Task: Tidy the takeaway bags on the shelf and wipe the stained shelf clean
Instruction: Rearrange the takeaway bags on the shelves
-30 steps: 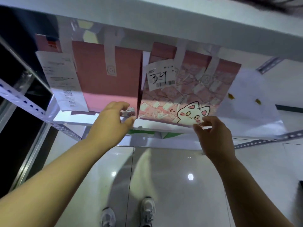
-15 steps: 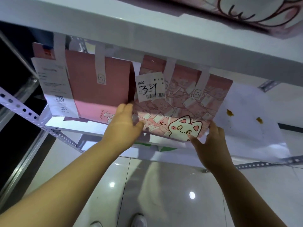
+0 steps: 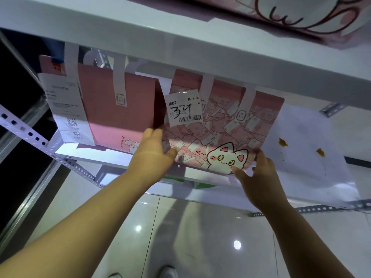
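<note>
Cat bag label (image 3: 184, 108): "J802", handwritten "34"; receipt (image 3: 68, 109): "366"

The left hand (image 3: 154, 152) is stretched forward with straight fingers; the right hand (image 3: 259, 177) is raised, fingers spread.
</note>
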Demonstrator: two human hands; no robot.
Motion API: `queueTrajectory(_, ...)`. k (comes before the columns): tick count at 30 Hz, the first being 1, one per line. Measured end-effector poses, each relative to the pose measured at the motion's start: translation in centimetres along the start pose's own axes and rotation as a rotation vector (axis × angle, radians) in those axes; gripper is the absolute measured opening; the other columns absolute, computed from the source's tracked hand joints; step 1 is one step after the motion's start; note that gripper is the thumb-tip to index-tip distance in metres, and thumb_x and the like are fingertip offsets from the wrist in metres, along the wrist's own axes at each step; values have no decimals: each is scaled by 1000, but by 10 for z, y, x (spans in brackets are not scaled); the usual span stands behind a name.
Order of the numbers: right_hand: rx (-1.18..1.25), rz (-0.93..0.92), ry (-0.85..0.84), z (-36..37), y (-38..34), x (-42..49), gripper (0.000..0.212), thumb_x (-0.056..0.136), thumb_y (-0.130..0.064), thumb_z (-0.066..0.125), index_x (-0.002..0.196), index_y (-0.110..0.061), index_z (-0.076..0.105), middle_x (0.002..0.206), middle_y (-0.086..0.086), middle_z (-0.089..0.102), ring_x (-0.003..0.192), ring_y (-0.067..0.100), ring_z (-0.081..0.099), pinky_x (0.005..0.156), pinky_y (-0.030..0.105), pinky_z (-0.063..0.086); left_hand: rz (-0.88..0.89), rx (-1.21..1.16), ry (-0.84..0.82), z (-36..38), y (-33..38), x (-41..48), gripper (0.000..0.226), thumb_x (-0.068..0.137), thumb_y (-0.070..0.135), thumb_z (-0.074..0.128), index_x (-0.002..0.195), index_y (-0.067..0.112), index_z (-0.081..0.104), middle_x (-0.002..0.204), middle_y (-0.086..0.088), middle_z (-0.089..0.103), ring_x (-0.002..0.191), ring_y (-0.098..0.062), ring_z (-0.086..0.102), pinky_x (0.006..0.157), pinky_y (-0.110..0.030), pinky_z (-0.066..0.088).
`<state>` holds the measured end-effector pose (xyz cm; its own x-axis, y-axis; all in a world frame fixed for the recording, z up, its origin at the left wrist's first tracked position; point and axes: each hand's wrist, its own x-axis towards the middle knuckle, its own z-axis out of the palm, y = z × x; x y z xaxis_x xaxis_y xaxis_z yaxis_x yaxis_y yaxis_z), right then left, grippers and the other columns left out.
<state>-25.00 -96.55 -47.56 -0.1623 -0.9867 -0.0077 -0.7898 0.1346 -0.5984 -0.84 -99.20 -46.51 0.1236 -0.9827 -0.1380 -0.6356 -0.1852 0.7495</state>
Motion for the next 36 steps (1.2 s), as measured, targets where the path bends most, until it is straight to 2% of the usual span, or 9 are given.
queueTrajectory(3, -50, -59, 2, -3, 1, -1, 59, 78, -18, 72, 128, -7, 43, 116, 13, 56, 97, 15, 49, 81, 20, 41, 13, -6, 2, -1, -1, -2, 50, 84, 24, 64, 130, 16, 45, 119, -3, 43, 99, -26, 57, 90, -41, 48)
queueTrajectory(7, -146, -101, 93, -9, 1, -8, 51, 78, -18, 73, 121, 0, 53, 115, 19, 60, 104, 30, 55, 84, 27, 40, 59, -22, 29, -3, -6, -13, 50, 83, 25, 66, 129, 18, 46, 118, 1, 43, 100, -22, 55, 88, -34, 46)
queueTrajectory(10, -62, 6, 130, -11, -5, -20, 44, 80, -26, 70, 118, -10, 56, 120, 11, 60, 100, 21, 57, 87, 34, 48, 85, -1, 19, -5, -14, -26, 51, 84, 26, 67, 130, 18, 47, 123, 0, 45, 98, -16, 54, 86, -28, 42)
queueTrajectory(14, -40, -3, 120, 2, -11, -41, 31, 83, -29, 66, 109, -14, 60, 112, 5, 64, 88, 8, 54, 74, 24, 47, 68, 15, -27, -9, -34, -45, 36, 85, 33, 64, 118, 22, 56, 114, 11, 49, 93, -7, 53, 78, -25, 42)
queueTrajectory(20, -46, 2, 47, 48, -16, -73, 23, 86, -29, 63, 103, -14, 61, 103, 2, 66, 87, 9, 57, 75, 25, 46, 70, 46, -119, -16, -84, -57, 12, 86, 30, 62, 97, 26, 62, 99, 12, 60, 90, -6, 58, 74, -27, 46)
queueTrajectory(24, -41, 44, -12, 87, -17, -91, 20, 86, -31, 62, 99, -16, 62, 98, 0, 66, 86, 11, 59, 75, 22, 45, 42, 42, -185, -10, -124, -61, 5, 86, 30, 62, 85, 33, 58, 89, 21, 58, 85, 4, 56, 67, -15, 41)
queueTrajectory(29, -39, 53, -68, 135, -2, -106, 20, 87, -31, 61, 102, -17, 63, 95, -5, 64, 84, 7, 57, 73, 18, 41, 8, 48, -210, 9, -169, -58, 2, 87, 31, 61, 85, 30, 61, 84, 22, 60, 81, 9, 55, 66, -15, 42)
queueTrajectory(33, -51, 100, -106, 173, 26, -102, 19, 87, -32, 61, 101, -19, 63, 95, -6, 65, 84, 7, 58, 74, 22, 45, -32, 54, -192, 36, -203, -46, 3, 86, 32, 61, 84, 33, 59, 82, 21, 61, 78, 6, 56, 64, -13, 40)
queueTrajectory(36, -46, 95, -114, 204, 53, -88, 17, 86, -32, 62, 98, -20, 64, 91, -7, 64, 83, 9, 60, 75, 27, 48, -31, 81, -169, 62, -229, -31, 3, 86, 34, 60, 85, 34, 58, 82, 21, 60, 78, 4, 55, 62, -20, 41)
